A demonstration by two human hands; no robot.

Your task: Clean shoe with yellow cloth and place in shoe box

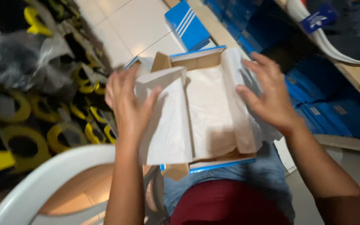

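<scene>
On lap: open box (pixel 196 62), tissue paper (pixel 207 110) lining it.
Left hand (pixel 126 104): fingers spread, touching the paper's left flap.
Right hand (pixel 269 93): open, pressing the right flap.
Handling: paper likely light, limp, tearable; best taken by flap edges.

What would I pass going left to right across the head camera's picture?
Yellow-and-black items → left hand → white tissue paper in the open shoebox → right hand → stacked blue boxes.
</scene>
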